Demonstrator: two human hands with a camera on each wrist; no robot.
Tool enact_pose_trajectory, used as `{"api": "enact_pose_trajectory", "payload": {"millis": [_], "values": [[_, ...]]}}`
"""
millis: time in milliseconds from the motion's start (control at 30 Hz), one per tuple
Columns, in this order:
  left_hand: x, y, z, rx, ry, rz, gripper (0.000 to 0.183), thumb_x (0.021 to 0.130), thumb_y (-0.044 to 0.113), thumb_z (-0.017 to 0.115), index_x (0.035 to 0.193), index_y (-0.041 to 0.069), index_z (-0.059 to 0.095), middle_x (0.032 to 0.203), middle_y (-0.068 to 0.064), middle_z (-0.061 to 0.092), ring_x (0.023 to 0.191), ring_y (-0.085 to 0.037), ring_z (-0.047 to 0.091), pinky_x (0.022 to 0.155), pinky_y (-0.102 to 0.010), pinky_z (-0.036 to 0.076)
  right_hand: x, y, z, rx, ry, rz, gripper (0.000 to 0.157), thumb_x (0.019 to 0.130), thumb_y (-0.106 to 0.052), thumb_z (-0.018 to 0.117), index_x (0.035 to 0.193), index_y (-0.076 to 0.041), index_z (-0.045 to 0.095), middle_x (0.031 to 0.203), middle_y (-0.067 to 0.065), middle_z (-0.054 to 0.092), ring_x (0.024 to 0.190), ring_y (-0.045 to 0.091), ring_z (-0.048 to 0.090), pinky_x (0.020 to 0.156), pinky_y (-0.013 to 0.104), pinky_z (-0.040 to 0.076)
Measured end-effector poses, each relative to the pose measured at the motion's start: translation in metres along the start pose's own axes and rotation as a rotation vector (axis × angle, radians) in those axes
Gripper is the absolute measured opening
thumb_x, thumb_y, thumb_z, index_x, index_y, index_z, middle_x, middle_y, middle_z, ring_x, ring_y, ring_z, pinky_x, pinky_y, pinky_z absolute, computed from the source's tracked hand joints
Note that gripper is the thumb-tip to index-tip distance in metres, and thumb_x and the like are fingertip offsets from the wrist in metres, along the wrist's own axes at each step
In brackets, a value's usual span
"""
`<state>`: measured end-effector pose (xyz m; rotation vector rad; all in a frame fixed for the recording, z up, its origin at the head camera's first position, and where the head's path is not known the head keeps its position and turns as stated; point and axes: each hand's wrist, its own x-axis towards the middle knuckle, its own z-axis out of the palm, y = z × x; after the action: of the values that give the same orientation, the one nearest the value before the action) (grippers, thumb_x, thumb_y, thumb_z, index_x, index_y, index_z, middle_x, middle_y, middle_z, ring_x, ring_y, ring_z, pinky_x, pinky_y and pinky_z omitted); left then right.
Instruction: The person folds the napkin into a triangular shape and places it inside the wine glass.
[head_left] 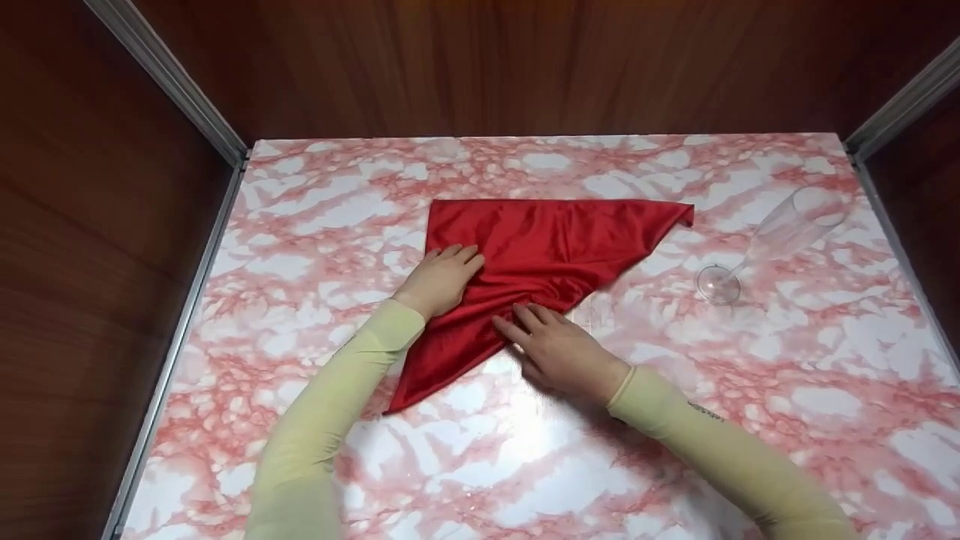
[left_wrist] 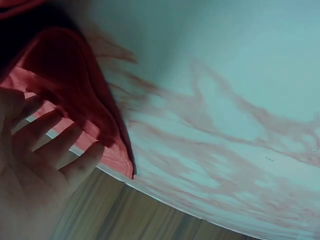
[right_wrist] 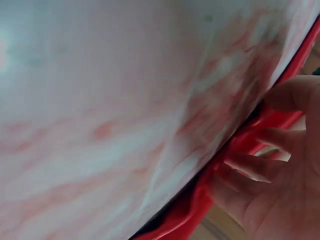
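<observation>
A red satin cloth point(head_left: 540, 232), folded to a rough triangle, lies creased on the table, its slanted edge facing the lower right. My left hand point(head_left: 439, 281) rests on the cloth near its left edge, fingers loosely extended. With its fingertips, my right hand point(head_left: 566, 352) touches the slanted edge, where the fabric bunches into wrinkles. In the left wrist view, relaxed, slightly bent fingers point(left_wrist: 75, 137) lie over the cloth point(left_wrist: 65, 60). From the right wrist, the cloth's border point(right_wrist: 195, 200) runs along under spread fingers point(right_wrist: 250, 162).
A clear stemmed glass point(head_left: 787, 232) stands to the right of the cloth, its round foot on the table. Red-and-white marbled covering lies on the table point(head_left: 637, 480). Brown wood panels point(head_left: 525, 67) with metal trim enclose the back and both sides.
</observation>
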<state>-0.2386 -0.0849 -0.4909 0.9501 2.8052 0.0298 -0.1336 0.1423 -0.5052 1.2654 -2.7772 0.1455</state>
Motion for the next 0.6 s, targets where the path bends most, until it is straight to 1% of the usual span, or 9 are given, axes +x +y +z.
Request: {"api": "enact_pose_trajectory", "payload": {"millis": [67, 133, 200, 267, 367, 433, 600], "values": [[0.002, -0.001, 0.001, 0.013, 0.002, 0.012, 0.06, 0.094, 0.007, 0.053, 0.149, 0.02, 0.033, 0.149, -0.009, 0.035, 0.134, -0.033, 0.033, 0.106, -0.053, 0.03, 0.002, -0.006, -0.001, 0.019, -0.018, 0.014, 0.068, 0.086, -0.029, 0.057, 0.149, -0.022, 0.035, 0.141, 0.022, 0.042, 0.118, 0.047, 0.046, 0.094, 0.053, 0.043], [0.004, -0.002, 0.001, 0.018, 0.002, 0.02, 0.07, 0.092, 0.005, 0.058, 0.152, 0.024, 0.028, 0.15, -0.01, 0.034, 0.134, -0.034, 0.033, 0.105, -0.053, 0.031, 0.004, -0.011, -0.002, 0.034, -0.031, 0.021, 0.067, 0.086, -0.03, 0.055, 0.15, -0.028, 0.033, 0.144, 0.021, 0.039, 0.118, 0.053, 0.044, 0.093, 0.057, 0.042], [0.006, -0.004, 0.002, 0.021, 0.0, 0.026, 0.077, 0.09, 0.004, 0.061, 0.153, 0.027, 0.024, 0.151, -0.01, 0.033, 0.134, -0.034, 0.032, 0.105, -0.053, 0.031, 0.005, -0.016, -0.003, 0.037, -0.049, 0.024, 0.064, 0.087, -0.031, 0.053, 0.149, -0.03, 0.035, 0.146, 0.02, 0.038, 0.117, 0.057, 0.042, 0.092, 0.061, 0.041], [0.007, -0.004, 0.002, 0.03, 0.004, 0.033, 0.079, 0.089, 0.004, 0.063, 0.153, 0.028, 0.022, 0.151, -0.01, 0.032, 0.135, -0.034, 0.031, 0.105, -0.053, 0.031, 0.006, -0.019, -0.004, 0.028, -0.069, 0.03, 0.061, 0.087, -0.032, 0.052, 0.147, -0.03, 0.039, 0.147, 0.019, 0.037, 0.117, 0.059, 0.04, 0.089, 0.064, 0.041], [0.008, -0.006, 0.004, 0.052, 0.008, 0.033, 0.077, 0.091, 0.003, 0.06, 0.153, 0.028, 0.022, 0.154, -0.01, 0.028, 0.137, -0.034, 0.029, 0.106, -0.052, 0.03, 0.006, -0.023, -0.005, 0.004, -0.094, 0.036, 0.06, 0.086, -0.032, 0.051, 0.145, -0.028, 0.043, 0.147, 0.019, 0.037, 0.118, 0.059, 0.04, 0.085, 0.065, 0.042], [0.009, -0.007, 0.005, 0.071, 0.01, 0.033, 0.071, 0.094, 0.003, 0.056, 0.153, 0.026, 0.024, 0.154, -0.01, 0.027, 0.138, -0.034, 0.028, 0.107, -0.052, 0.029, 0.006, -0.024, -0.004, -0.009, -0.101, 0.038, 0.061, 0.085, -0.032, 0.05, 0.145, -0.026, 0.044, 0.147, 0.019, 0.038, 0.118, 0.059, 0.04, 0.084, 0.066, 0.043], [0.009, -0.009, 0.005, 0.068, 0.004, 0.016, 0.059, 0.099, 0.004, 0.046, 0.151, 0.023, 0.03, 0.154, -0.011, 0.028, 0.138, -0.035, 0.026, 0.108, -0.052, 0.027, 0.005, -0.021, -0.002, -0.027, -0.09, 0.022, 0.062, 0.085, -0.033, 0.05, 0.146, -0.024, 0.042, 0.146, 0.018, 0.039, 0.119, 0.059, 0.04, 0.087, 0.066, 0.041]]}}
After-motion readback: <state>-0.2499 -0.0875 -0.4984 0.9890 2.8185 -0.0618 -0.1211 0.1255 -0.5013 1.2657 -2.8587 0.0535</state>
